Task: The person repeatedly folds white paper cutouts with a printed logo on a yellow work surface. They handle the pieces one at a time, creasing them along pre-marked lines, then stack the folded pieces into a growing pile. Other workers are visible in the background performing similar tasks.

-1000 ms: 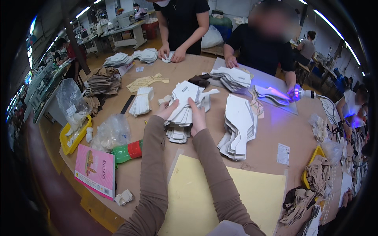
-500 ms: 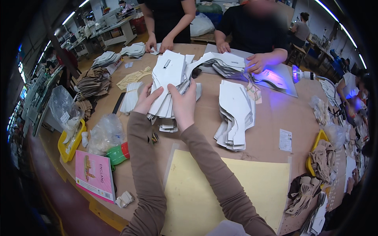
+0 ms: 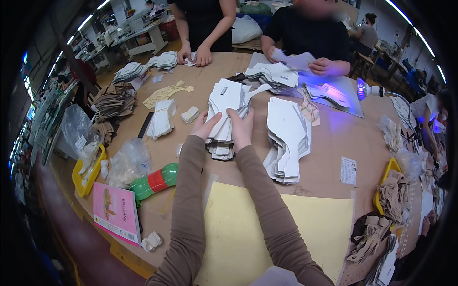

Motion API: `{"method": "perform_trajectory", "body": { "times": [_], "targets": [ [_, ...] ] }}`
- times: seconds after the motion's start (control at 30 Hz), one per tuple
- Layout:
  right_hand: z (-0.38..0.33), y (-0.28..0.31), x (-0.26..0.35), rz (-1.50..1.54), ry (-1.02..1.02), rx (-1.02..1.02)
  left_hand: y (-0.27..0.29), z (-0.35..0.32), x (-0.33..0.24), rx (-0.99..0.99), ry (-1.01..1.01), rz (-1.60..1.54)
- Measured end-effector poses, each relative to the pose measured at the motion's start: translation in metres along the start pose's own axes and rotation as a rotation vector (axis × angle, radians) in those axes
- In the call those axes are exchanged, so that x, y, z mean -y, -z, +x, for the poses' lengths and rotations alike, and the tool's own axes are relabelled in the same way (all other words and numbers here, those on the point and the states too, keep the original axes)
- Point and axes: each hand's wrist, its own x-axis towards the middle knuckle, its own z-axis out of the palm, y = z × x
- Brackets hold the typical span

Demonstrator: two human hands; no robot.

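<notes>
Both my hands grip a thick stack of white cut pieces (image 3: pixel 226 97), each with a wide body and narrow arms, over the middle of the table. My left hand (image 3: pixel 206 126) clasps its left side, thumb on top. On the right side, my right hand (image 3: pixel 241 126) holds it the same way, fingers hidden underneath. More white pieces (image 3: pixel 221 151) show below the stack, near the tabletop. A second white stack (image 3: pixel 287 128) lies to the right of my right hand. Behind my hands is another white pile (image 3: pixel 273 76).
A green bottle with a red band (image 3: pixel 155 181), a pink notebook (image 3: pixel 116 212) and a yellow tray (image 3: pixel 89 170) lie at the left. A yellow sheet (image 3: pixel 238 238) is taped in front of me. Across the table, a co-worker lifts a pale piece (image 3: pixel 296 61) near a violet lamp (image 3: pixel 363 89).
The stack in my hands has moved right and lower, away from the far pile. A small white bundle and the green bottle show more fully. The co-worker has picked up a pale piece.
</notes>
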Motion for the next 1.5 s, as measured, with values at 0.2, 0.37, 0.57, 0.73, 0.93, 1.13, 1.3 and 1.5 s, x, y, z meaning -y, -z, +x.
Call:
{"method": "perform_trajectory", "body": {
  "times": [0.2, 0.37, 0.57, 0.73, 0.93, 1.13, 1.3, 1.5],
  "targets": [
    [0.003, 0.005, 0.002, 0.097, -0.055, 0.069, 0.004, -0.007, -0.010, 0.018, 0.007, 0.005],
    [-0.002, 0.000, 0.001, 0.236, -0.148, 0.152, 0.022, -0.012, -0.020, -0.027, 0.008, 0.071],
    [-0.016, -0.016, -0.012, 0.339, -0.235, 0.233, 0.054, -0.016, -0.026, -0.057, -0.025, 0.101],
    [-0.039, -0.031, 0.005, -0.175, -0.011, 0.053, 0.066, -0.018, -0.022, -0.122, -0.006, 0.257],
    [-0.046, -0.028, 0.059, -0.350, 0.574, 0.068, 0.076, -0.032, -0.051, -0.243, -0.302, 0.447],
    [-0.056, -0.001, 0.114, -0.486, 0.582, 0.535, 0.075, -0.099, -0.122, -0.363, -0.593, 0.170],
    [-0.088, 0.015, 0.089, -1.332, 0.368, 1.282, 0.068, -0.173, -0.174, -0.574, -0.791, -0.073],
    [-0.139, -0.016, 0.045, -1.422, 0.338, 1.309, 0.075, -0.268, -0.181, -0.692, -1.002, -0.453]
  ]
}}
